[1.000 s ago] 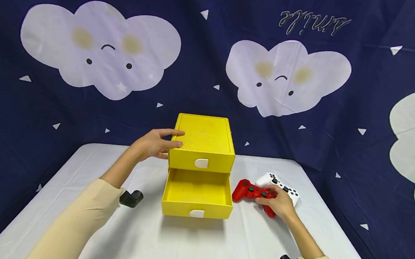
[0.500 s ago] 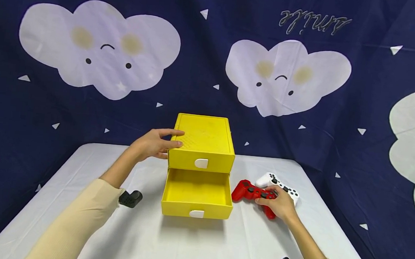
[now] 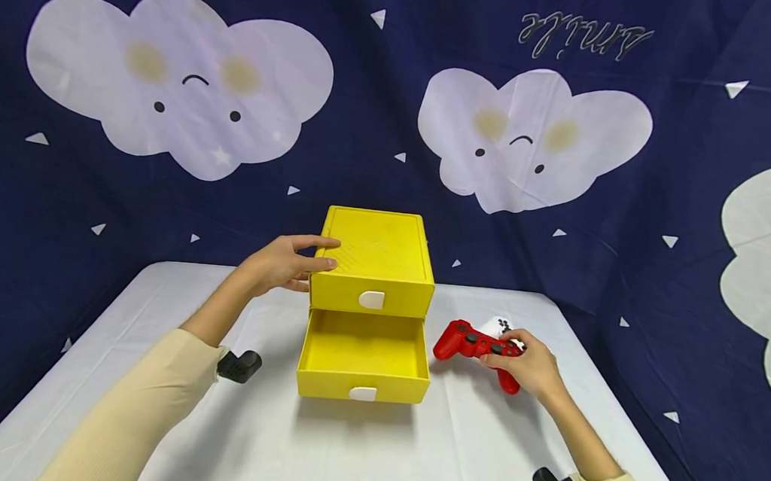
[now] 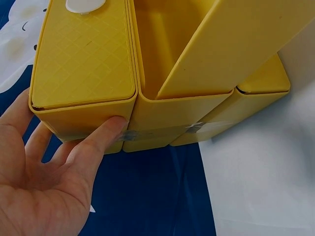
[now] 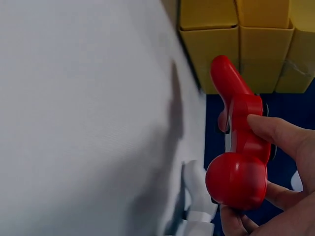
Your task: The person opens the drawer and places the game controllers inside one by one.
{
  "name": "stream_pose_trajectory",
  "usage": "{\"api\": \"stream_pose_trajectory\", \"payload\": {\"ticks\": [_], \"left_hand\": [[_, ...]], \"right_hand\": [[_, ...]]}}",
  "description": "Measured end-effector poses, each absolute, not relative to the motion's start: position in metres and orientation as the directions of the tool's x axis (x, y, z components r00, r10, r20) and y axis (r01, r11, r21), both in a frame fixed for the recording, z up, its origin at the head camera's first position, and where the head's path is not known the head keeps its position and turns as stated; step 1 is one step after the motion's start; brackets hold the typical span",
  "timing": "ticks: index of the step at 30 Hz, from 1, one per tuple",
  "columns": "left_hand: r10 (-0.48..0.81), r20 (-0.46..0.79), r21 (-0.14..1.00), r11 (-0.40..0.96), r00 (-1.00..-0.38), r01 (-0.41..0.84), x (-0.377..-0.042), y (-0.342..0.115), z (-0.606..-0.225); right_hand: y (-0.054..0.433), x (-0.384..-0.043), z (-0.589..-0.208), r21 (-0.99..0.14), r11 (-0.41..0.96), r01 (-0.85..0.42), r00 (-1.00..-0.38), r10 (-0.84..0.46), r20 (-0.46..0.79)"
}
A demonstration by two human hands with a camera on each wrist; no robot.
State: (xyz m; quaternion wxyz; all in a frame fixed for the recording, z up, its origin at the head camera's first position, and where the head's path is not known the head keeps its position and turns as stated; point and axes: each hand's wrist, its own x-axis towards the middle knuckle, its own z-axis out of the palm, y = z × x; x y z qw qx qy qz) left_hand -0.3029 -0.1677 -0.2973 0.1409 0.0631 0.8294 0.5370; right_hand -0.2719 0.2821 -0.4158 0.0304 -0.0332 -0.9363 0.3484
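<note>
A yellow drawer unit stands mid-table with its top drawer closed and the drawer below, the pulled-out drawer, hanging out with a bare floor. My left hand rests on the unit's upper left edge, fingers fairly straight; in the left wrist view the thumb presses the yellow wall. To the right of the unit, my right hand pinches a red game controller between thumb and fingers. The right wrist view has this red controller raised off the cloth. A white game controller lies behind it, mostly covered.
White cloth covers the table. Behind rises a dark blue curtain printed with clouds. In the left wrist view a lower closed drawer shows under the pulled-out one. Each wrist wears a black camera.
My right hand has lifted the red controller off the table and shifted slightly right with it. The white controller is now more covered. My left hand keeps its place on the drawer unit.
</note>
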Motion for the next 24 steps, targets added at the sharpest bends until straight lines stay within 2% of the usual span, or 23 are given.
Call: {"api": "stream_pose_trajectory", "payload": {"ticks": [13, 24], "left_hand": [[0.259, -0.164, 0.908, 0.416, -0.952, -0.043, -0.303, -0.168, -0.297], [0.262, -0.172, 0.908, 0.416, -0.95, -0.05, -0.302, -0.168, -0.296]], "right_hand": [[0.282, -0.263, -0.372, -0.658, 0.753, 0.006, -1.0, 0.014, 0.008], [0.276, -0.253, -0.346, -0.722, 0.692, -0.012, -0.996, -0.069, -0.049]]}}
